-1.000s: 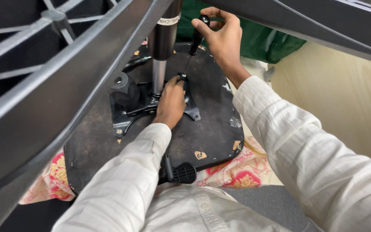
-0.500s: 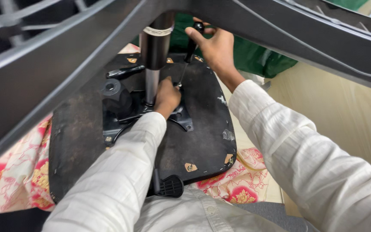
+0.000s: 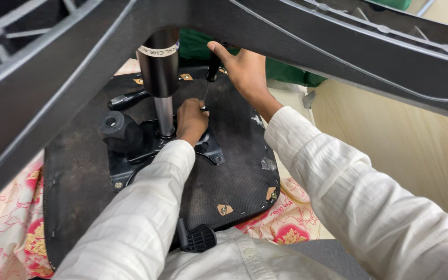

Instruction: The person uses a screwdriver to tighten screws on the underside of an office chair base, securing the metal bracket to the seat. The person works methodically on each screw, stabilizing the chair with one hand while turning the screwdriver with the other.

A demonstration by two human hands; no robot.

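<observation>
Both hands are working under an upturned chair seat (image 3: 94,171). Left hand (image 3: 190,120) is pinching a screwdriver's tip (image 3: 203,98) at the bracket (image 3: 211,150). Right hand (image 3: 245,70) is gripping its black handle (image 3: 213,65).

Pink floral cloth (image 3: 6,207) under the seat, green fabric (image 3: 195,49) behind (partly hidden), cream wall (image 3: 390,140) at right

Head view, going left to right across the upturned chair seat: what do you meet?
Floral cloth → round black knob → gas-lift column → left hand → screwdriver handle → right hand → cream wall panel.
</observation>
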